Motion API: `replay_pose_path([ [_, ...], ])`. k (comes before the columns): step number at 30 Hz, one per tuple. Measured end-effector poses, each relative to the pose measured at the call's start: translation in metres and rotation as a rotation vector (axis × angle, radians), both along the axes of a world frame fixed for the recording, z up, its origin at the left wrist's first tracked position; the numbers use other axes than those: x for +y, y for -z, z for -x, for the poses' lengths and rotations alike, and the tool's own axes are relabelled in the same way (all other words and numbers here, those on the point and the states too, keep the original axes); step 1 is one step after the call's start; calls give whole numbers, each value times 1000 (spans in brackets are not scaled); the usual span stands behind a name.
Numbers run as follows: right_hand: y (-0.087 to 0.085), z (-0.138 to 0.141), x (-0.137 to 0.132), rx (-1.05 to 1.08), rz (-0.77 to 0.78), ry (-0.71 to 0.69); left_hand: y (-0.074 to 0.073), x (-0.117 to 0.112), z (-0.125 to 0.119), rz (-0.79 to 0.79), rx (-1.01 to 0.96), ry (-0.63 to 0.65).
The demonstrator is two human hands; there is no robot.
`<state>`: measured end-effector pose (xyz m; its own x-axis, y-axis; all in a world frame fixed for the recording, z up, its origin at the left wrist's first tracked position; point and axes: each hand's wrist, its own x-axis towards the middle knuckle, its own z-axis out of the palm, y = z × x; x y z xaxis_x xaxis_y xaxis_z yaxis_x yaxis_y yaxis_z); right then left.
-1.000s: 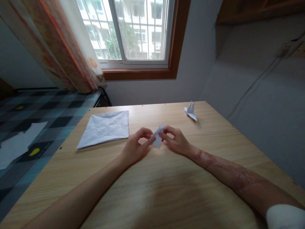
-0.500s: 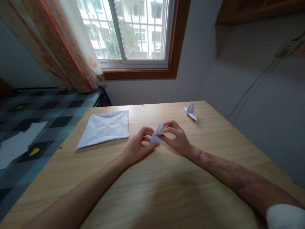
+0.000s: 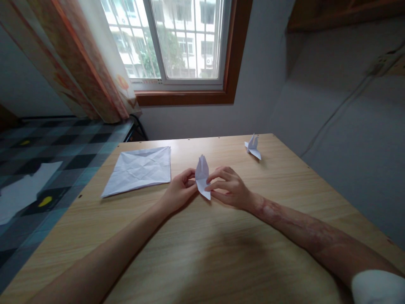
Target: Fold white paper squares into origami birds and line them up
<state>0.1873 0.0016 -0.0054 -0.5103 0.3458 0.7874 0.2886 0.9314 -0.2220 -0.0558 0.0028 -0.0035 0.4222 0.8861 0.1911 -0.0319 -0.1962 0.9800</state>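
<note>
White folded paper (image 3: 201,171) is caught in a pinch from 2 sides. The left hand (image 3: 180,191) nips its left side, with some fingertips hidden behind it. The right hand (image 3: 233,188) pinches the low flap on the right. Maybe 2 sides are held because paper this light tips over easily. The folded paper is at the middle of the wooden table (image 3: 221,257); I can't tell if its bottom touches the wood. It stands up, with pointy tips on top and a pointy flap below. Creased white sheets (image 3: 142,171) lie to the left, maybe there to leave room. A small paper bird (image 3: 253,148) sits near the back right corner, points up.
</note>
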Motion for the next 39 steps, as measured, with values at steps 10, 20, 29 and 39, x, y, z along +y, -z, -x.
replay_pose_path([
  [10,2,3,2,-39,60,15,-3,-3,0,-8,-55,111],
  [20,5,3,4,338,255,81,-7,-11,-2,95,-18,131],
  [29,0,2,5,187,211,108,-5,-15,-3,119,32,170],
  [39,1,3,5,190,190,106,-13,-11,-4,-342,216,-208],
])
